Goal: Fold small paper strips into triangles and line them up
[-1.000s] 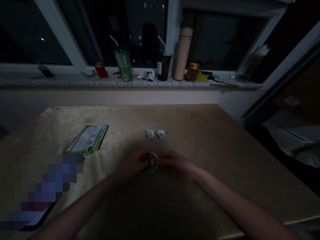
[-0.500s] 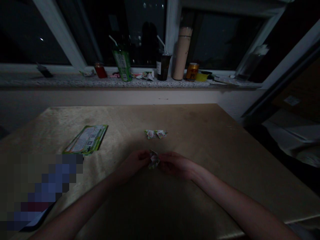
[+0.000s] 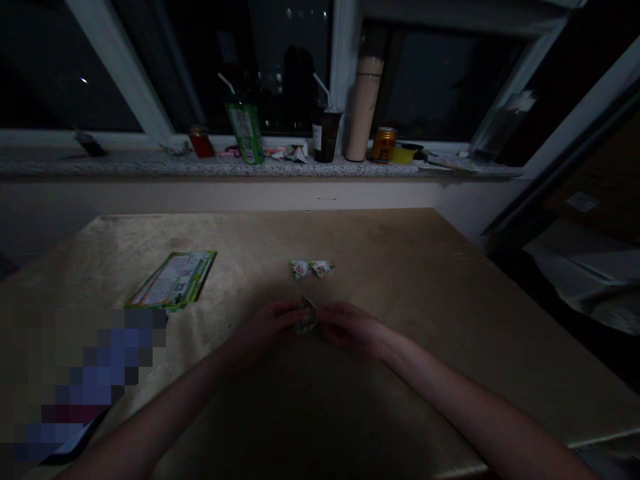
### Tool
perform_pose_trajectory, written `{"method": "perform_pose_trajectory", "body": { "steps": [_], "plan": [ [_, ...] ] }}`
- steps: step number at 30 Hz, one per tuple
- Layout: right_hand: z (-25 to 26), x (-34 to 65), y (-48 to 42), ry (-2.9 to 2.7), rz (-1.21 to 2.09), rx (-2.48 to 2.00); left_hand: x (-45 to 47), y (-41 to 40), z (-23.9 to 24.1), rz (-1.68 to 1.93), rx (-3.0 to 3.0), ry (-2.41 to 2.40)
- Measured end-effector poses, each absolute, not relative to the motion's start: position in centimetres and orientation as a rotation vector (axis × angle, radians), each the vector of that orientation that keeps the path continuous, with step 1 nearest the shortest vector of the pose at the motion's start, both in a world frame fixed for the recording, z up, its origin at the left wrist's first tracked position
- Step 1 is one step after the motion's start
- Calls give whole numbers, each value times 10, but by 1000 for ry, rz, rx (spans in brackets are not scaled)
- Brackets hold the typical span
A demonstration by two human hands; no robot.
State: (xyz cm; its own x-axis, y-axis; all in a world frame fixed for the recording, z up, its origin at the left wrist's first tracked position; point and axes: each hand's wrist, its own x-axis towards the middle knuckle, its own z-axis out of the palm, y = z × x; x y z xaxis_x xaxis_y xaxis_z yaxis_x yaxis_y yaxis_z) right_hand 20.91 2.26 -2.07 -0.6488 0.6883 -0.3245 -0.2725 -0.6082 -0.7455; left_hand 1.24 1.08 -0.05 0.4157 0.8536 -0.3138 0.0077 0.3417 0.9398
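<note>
Between my two hands is a small piece of folded printed paper (image 3: 307, 323), pale and green, held just above the table or resting on it; I cannot tell which. My left hand (image 3: 273, 327) pinches its left side, with fingers laid across it. On its right edge the fingers of my right hand (image 3: 347, 325) are closed. Beyond the hands, two small folded paper pieces (image 3: 300, 269) with green and white print lie side by side, touching or nearly so. A stack of green printed sheets (image 3: 175, 280) lies to the left.
The wooden table (image 3: 400, 267) reaches back to a wall below a speckled windowsill (image 3: 300, 168). On the sill stand a green bottle (image 3: 246, 133), a dark cup with a straw (image 3: 326, 137), a tall pink flask (image 3: 364, 110) and an orange can (image 3: 384, 145). A pixelated area covers the lower left.
The fingers of my left hand have shifted slightly further over the folded paper, which has turned a little. The two pieces beyond and the stack have stayed put.
</note>
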Motion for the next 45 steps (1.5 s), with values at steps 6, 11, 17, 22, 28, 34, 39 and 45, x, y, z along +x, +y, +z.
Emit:
{"method": "perform_pose_trajectory", "body": {
  "steps": [6, 11, 17, 22, 28, 34, 39, 45],
  "plan": [
    [-15, 209, 21, -969, 2214, -851, 14, 11, 2, 700, 1078, 968],
    [-10, 207, 23, -1238, 1837, -1015, 11, 12, 1, 719, 1064, 1034],
    [-1, 210, 22, -1450, 1655, -864, 9, 7, 2, 690, 1144, 1006],
    [-6, 207, 20, -1399, 1644, -932, 11, 7, 1, 723, 1136, 941],
    [-10, 206, 24, -1226, 1562, -1006, 10, 12, -2, 805, 1100, 933],
    [-13, 208, 26, -1144, 1532, -1022, 7, 14, -6, 844, 1007, 933],
    [-17, 210, 26, -1059, 1627, -980, 5, 16, -7, 865, 982, 933],
    [-16, 210, 27, -1065, 1625, -985, 5, 15, -7, 865, 981, 889]
  ]
}}
